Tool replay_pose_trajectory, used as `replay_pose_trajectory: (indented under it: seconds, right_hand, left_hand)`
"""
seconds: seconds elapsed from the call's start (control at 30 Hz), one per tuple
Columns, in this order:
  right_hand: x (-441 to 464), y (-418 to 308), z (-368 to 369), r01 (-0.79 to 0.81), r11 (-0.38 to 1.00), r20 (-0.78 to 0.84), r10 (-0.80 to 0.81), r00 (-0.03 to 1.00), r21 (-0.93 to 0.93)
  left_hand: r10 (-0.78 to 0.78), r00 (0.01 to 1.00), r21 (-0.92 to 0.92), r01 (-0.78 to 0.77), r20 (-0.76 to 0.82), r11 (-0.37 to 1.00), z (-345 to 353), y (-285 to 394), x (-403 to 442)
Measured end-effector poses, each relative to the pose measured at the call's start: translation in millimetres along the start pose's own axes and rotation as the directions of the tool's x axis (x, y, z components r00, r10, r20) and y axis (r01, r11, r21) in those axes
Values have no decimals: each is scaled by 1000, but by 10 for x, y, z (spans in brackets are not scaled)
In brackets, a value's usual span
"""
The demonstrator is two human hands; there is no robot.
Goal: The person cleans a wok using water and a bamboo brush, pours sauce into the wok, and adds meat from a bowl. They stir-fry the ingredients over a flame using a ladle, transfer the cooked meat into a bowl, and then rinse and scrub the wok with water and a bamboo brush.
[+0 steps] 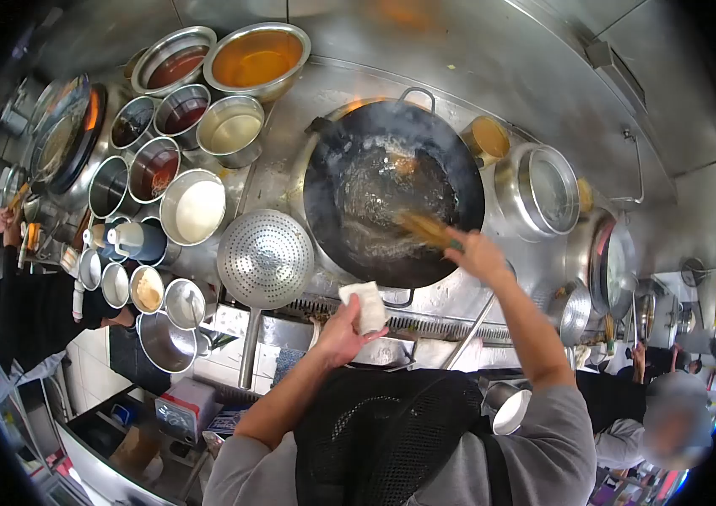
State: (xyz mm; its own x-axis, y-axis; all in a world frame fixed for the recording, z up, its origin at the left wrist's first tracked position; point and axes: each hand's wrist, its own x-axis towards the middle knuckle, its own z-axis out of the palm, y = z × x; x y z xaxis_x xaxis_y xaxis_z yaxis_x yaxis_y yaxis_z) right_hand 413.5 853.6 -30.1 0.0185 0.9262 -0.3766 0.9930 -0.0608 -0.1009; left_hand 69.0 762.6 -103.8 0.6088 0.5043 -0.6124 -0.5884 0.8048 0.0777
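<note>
A large black wok sits on the stove, with steam rising and liquid swirling inside. My right hand is closed around the handle of a bamboo wok brush, whose blurred bristle end reaches over the liquid. Below the wok's near rim, my left hand grips a folded white cloth. That cloth is near the wok's lower handle; I cannot tell whether they touch. A perforated metal strainer lies to the left of the wok, its long handle pointing toward me.
Metal bowls of sauces and liquids crowd the left, including an orange one and a white one. Right of the wok stand a container and a steel pot. Flames show behind the wok. Other people work at both sides.
</note>
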Motion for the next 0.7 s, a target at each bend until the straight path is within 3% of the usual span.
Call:
replay_pose_trajectory:
  seconds: [0.03, 0.1, 0.13, 0.2, 0.27, 0.33, 0.4, 0.47, 0.53, 0.57, 0.63, 0.7]
  right_hand:
    - [123, 79, -148, -47, 997, 3, 48, 999, -69]
    - [519, 23, -206, -30, 999, -61, 27, 998, -41]
    - [666, -73, -205, -18, 1000, -131, 16, 991, -17]
    - [821, -522, -182, -117, 993, -78, 119, 990, 28]
    - [851, -632, 145, -111, 989, -163, 125, 979, 97]
    - [546, -622, 288, -116, 986, -163, 135, 977, 122]
    - [132, -418, 133, -55, 998, -22, 56, 998, 44]
    - [-87, -99, -30, -134, 985, 37, 138, 990, -107]
    - [72, 260, -68, -206, 952, -158, 173, 972, -226]
    - [328, 291, -101, -190, 954, -159, 156, 975, -230]
    - [985, 307, -91, -180, 979, -323, 140, 936, -98]
    - [1348, -195, 110, -230, 973, -292, 226, 929, 20]
  left_hand:
    - [6, 1000, -4, -6, -5, 1000, 18, -72, 120]
    - [125, 990, 222, -137, 70, 965, 108, -204, 402]
    - [259, 965, 296, -258, 37, 920, 143, -298, 537]
    - [329, 944, 375, -307, 7, 874, 3, -416, 746]
    - [417, 906, 419, -351, -72, 837, 40, -417, 851]
    - [395, 917, 418, -337, -60, 844, -22, -444, 885]
    - [384, 923, 416, -336, -34, 845, -19, -395, 891]
    - [384, 920, 408, -321, -80, 855, 115, -372, 777]
    - [385, 921, 400, -328, -67, 856, 136, -345, 766]
    - [379, 924, 401, -327, -56, 856, 141, -338, 750]
    - [405, 912, 416, -342, -69, 842, 123, -315, 719]
    - [345, 939, 480, -297, -13, 826, 12, -305, 739]
